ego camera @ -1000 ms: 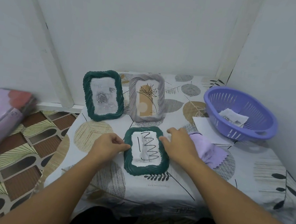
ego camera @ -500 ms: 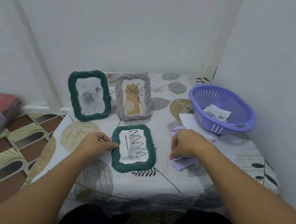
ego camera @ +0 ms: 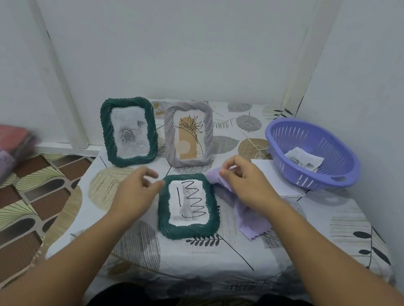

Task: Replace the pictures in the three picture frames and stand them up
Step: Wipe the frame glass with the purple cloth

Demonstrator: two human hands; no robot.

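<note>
Over the table [ego camera: 206, 258], right hand [ego camera: 251, 186] pinches the cloth [ego camera: 251, 220]; left hand [ego camera: 134, 192] loosely curled, empty.

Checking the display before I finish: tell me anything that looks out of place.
One green frame lies flat on the table, scribbled black, while the other green frame and grey frame stand upright.

Single head-worn wide-angle view, forward and down, close over the table [ego camera: 205, 263].

text: none legible | tablecloth [ego camera: 207, 252] print: too small to read
</note>
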